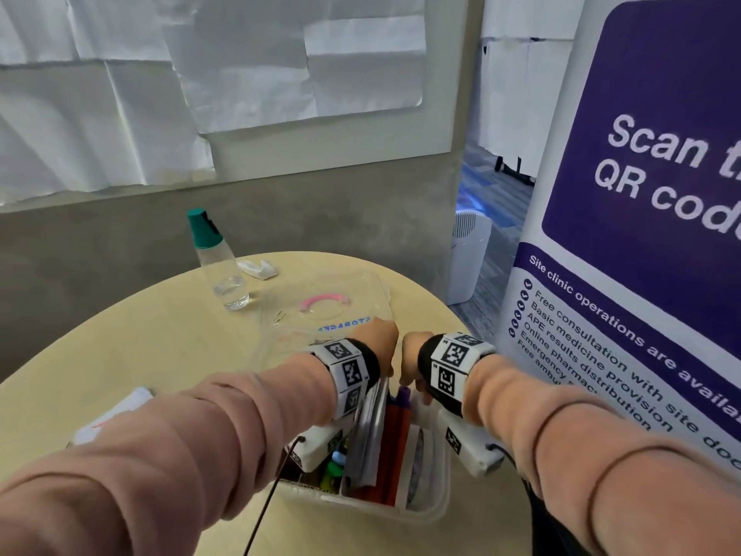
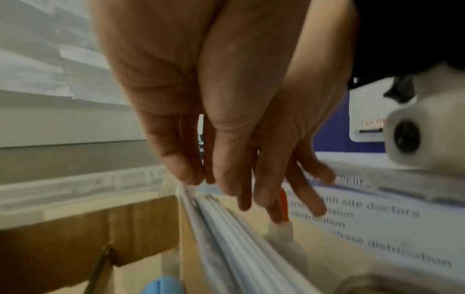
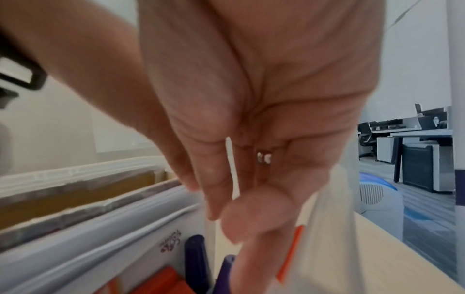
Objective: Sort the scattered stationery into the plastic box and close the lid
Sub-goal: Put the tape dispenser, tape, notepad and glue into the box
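Paper-covered glass and a grey wall stand behind the round pale table [image 1: 140,335], with a purple banner [image 1: 641,194] to the right. Both forearms reach forward over the plastic box [image 1: 425,511], which sits at the table's near edge. The left hand [image 1: 375,339] points down into the box, thumb and fingertips pinching the top edge of an upright stack of white sheets [image 2: 226,238]. The right hand [image 1: 413,359], just beside it, also points down, thumb and fingers pinching a thin white item [image 3: 232,169] over the purple pens [image 3: 198,262]; what that item is I cannot tell. Wrist cameras hide much of the box's contents, and both wrist views are blurred. The clear lid [image 1: 320,315] lies flat beyond the hands. A green-capped bottle [image 1: 218,262] stands farther back, a notepad [image 1: 116,415] lies left.
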Motion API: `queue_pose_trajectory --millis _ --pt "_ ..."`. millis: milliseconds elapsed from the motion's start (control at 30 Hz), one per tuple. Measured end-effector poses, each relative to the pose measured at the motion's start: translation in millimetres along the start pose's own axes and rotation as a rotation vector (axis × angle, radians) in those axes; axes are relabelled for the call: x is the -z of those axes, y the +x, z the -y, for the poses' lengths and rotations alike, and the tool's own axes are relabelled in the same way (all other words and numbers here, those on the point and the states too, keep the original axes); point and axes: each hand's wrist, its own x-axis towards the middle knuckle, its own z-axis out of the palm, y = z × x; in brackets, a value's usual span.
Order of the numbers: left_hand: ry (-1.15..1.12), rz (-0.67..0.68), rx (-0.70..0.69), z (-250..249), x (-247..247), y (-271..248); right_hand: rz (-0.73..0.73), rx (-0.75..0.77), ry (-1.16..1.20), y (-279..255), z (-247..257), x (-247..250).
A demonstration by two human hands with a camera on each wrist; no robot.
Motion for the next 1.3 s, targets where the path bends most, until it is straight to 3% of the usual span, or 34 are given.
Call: queue_pose_trajectory --millis 233,333,433,600,733,833,933,1067,1300 --pt "-0.247 -0.253 0.056 79 25 -37 0.173 -0.017 -0.082 -2 14 -8" --pt "-0.319 -0.336 0.172 144 37 -71 0.18 0.001 -0.201 -6 20 -15" --pt "-0.4 -0.392 0.389 218 36 -109 0.103 0.019 -0.163 -12 26 -13" --pt "-0.426 -0.296 0.716 318 -10 -174 0.05 0.076 0.091 -8 21 -11" --pt "-0.413 -0.168 0.847 360 -64 -205 0.089 0.147 0.123 -11 29 -24" --pt "-0.386 -0.068 0.849 372 -99 -212 -0.017 0.189 0.143 -15 41 -34" --pt "-0.167 0.007 0.779 377 -127 -209 -0.131 0.159 0.2 -21 55 -40" --pt "-0.002 -0.007 0.721 378 -149 -197 -0.227 0.24 0.383 -34 79 -50" --pt "-0.029 -0.065 0.671 369 -148 -190 -0.566 0.529 0.688 -55 122 -82"
